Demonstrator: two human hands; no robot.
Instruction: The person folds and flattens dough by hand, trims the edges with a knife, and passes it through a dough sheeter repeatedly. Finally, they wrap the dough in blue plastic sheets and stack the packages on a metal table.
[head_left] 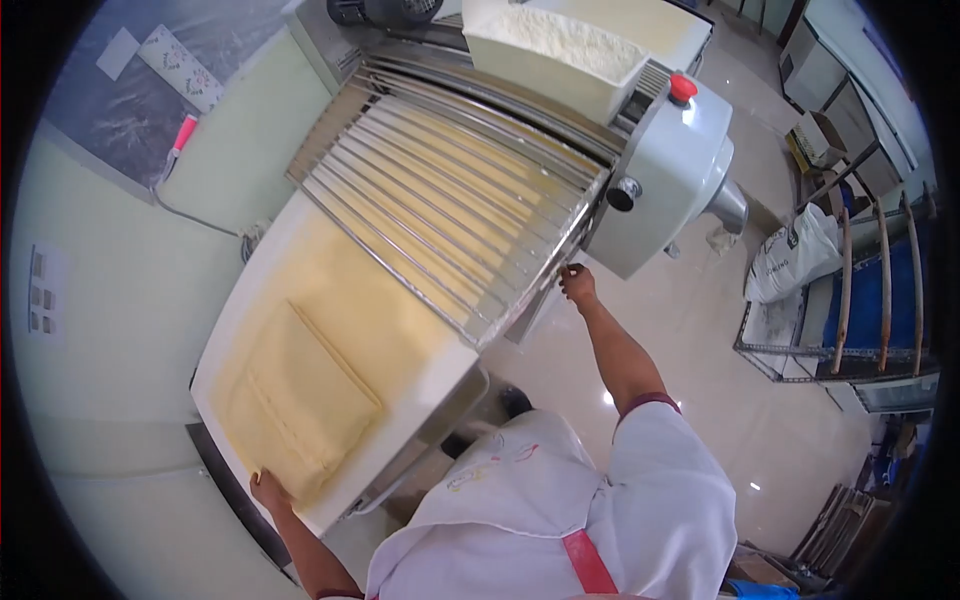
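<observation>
A folded slab of pale yellow dough (305, 400) lies on the flour-dusted belt (420, 365) of a dough sheeter. My left hand (268, 490) is at the slab's near left corner, touching its edge, fingers loosely extended. My right hand (577, 284) is at the right side of the machine, beside the end of the metal bar guard (430, 200), with its fingers curled. What those fingers grip is too small to make out. The guard lies lowered over the belt in front of the rollers.
A white bin of flour (560, 50) sits atop the sheeter. The grey machine head (665, 170) carries a red stop button (682, 89) and a black knob (624, 194). To the right are a rack (880, 290) and a white sack (795, 255). A wall borders the left.
</observation>
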